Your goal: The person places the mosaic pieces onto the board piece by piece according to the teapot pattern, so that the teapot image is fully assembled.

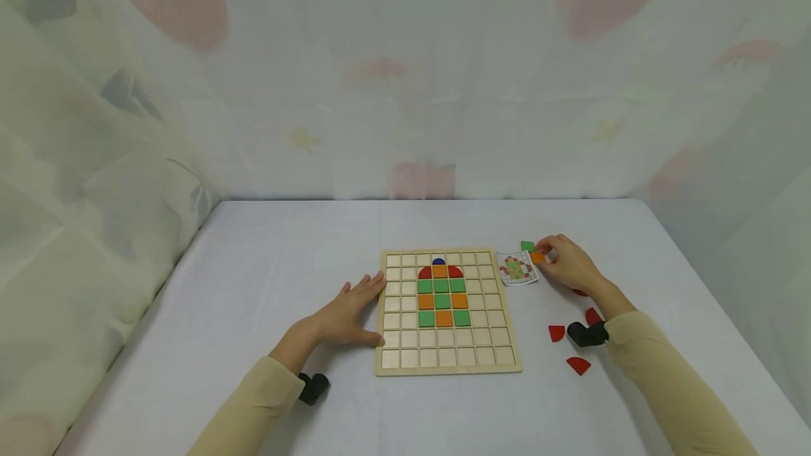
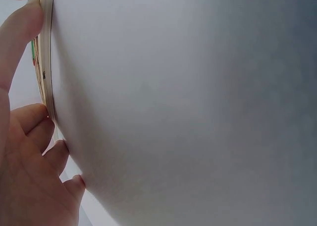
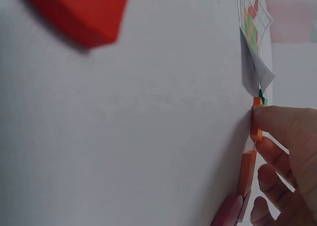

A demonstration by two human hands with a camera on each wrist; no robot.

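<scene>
Left hand (image 1: 345,313) spread against the part-filled board (image 1: 495,357), right hand (image 1: 567,263) seemingly pinches an orange tile (image 1: 538,257), red pieces (image 1: 578,365) unplaced behind its fingers (image 3: 277,123).

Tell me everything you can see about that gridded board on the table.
The board looks wooden: pale, roughly square, with a plain rim around square cells. It lies flat on the white table. A blue piece sits in its top row; below, two red pieces flank an orange square, above rows of green and orange squares. Its two lowest rows are bare. The left hand touches its left edge; a patterned card lies close by its right.
</scene>
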